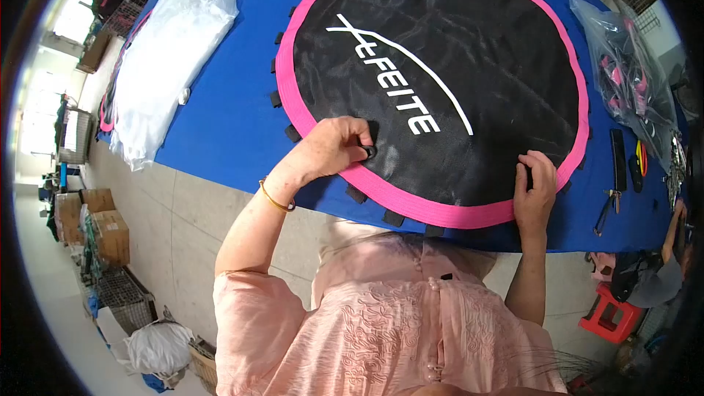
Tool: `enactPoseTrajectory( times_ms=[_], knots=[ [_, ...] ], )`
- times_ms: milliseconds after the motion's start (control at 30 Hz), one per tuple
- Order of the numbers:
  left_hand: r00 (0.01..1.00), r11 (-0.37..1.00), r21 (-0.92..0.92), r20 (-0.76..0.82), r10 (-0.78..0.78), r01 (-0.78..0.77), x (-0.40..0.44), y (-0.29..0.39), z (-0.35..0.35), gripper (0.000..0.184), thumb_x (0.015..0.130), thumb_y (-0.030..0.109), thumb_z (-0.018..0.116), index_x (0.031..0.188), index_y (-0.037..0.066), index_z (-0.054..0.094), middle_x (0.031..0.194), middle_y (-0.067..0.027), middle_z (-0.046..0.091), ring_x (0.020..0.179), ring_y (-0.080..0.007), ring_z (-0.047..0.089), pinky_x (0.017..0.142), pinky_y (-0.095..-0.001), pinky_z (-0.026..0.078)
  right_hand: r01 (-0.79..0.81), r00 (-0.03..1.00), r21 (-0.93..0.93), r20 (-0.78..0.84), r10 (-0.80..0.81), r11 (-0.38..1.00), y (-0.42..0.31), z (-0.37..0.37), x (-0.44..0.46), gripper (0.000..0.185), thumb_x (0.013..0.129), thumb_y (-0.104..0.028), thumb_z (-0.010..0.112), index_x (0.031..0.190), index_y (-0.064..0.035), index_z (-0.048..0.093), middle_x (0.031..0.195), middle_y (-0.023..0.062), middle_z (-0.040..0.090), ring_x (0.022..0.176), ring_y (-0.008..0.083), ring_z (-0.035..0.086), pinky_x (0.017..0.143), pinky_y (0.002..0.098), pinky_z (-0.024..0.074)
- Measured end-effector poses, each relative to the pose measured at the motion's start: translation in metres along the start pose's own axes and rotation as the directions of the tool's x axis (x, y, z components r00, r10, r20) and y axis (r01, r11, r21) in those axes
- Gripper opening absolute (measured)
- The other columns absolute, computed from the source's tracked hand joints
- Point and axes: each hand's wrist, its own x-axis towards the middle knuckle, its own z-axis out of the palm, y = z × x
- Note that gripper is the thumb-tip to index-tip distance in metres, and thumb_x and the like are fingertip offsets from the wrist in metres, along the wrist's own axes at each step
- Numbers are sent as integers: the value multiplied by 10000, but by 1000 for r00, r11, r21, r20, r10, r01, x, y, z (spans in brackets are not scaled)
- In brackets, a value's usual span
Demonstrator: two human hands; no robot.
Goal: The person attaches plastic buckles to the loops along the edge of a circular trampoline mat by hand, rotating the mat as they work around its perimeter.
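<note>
A round black mesh mat (pixel 469 44) with a pink border and white lettering lies on the blue-covered table (pixel 213 139). Small black tabs stick out around its edge. My left hand (pixel 339 148) is at the mat's lower left border, thumb and fingers pinched on a small black piece (pixel 369 152). Over the lower right border rests my right hand (pixel 536 189), its fingers bent against the mat; nothing shows in it.
Clear plastic sheeting (pixel 172 51) lies at the table's left. On the right are a bag of pink and black parts (pixel 623 77), scissors (pixel 607 209) and small tools. A red stool (pixel 610 315) stands at lower right, near another person's arm (pixel 672 231). Cardboard boxes (pixel 110 237) stand left.
</note>
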Motion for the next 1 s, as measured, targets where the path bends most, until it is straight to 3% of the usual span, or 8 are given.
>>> enactPoseTrajectory(
  times_ms=[200,300,367,567,633,767,833,1000],
  knots=[
    [992,991,108,-92,88,-78,-5,10,-3,150,844,-15,775,964,28,696,820,-114,698,731,-199,671,688,-343,530,-18,1000,20,-1,18,1000,-9,4,-1,134,1020,-102,686,1145,-58,707,1276,141,698,1226,340,646,1080,446,503],
    [994,997,43,-93,-64,68,-7,2,-19,149,845,-10,778,961,21,690,809,-83,692,715,-153,660,676,-330,528,2,1000,17,-19,-1,1000,-6,4,2,134,1017,-99,687,1142,-56,707,1267,142,701,1216,345,649,1071,444,506],
    [993,997,49,-101,-55,60,-8,-6,-22,142,851,-9,774,962,17,689,799,-74,686,733,-146,663,680,-330,529,42,998,35,-48,-41,998,-6,6,2,138,1010,-89,681,1140,-47,700,1246,155,695,1186,360,648,1038,466,508],
    [999,996,90,-54,-1,6,-1,17,0,153,843,-13,769,969,11,687,872,-117,701,780,-199,688,714,-358,540,29,999,52,-36,-27,998,-8,5,2,146,1003,-84,687,1143,-47,702,1248,154,694,1189,362,647,1037,461,509],
    [986,965,224,-68,152,-134,2,22,4,167,827,-9,774,968,10,686,920,-139,704,811,-247,706,733,-384,547,21,999,33,-33,-20,999,-7,6,1,147,1004,-91,686,1145,-51,704,1253,152,694,1192,359,646,1039,461,507],
    [992,985,167,-113,61,-41,-3,14,-9,173,826,4,776,977,11,691,921,-141,698,829,-267,709,749,-385,549,6,1000,11,-23,-6,1000,-7,4,1,135,1016,-104,685,1139,-56,714,1269,142,702,1210,344,654,1058,435,512],
    [987,997,70,-161,-9,21,-1,-3,-17,160,830,-19,773,963,4,686,876,-103,689,769,-178,666,711,-340,535,-3,1000,12,-25,3,1000,-8,5,1,135,1018,-106,684,1140,-56,713,1269,141,703,1211,344,654,1059,435,512],
    [987,997,40,-151,-52,58,0,9,-14,159,830,-32,771,962,5,690,876,-96,691,771,-168,669,711,-336,538,-7,1000,7,-15,7,1000,-7,6,1,133,1024,-115,681,1142,-60,712,1273,140,703,1218,339,652,1064,435,512]
  ],
)
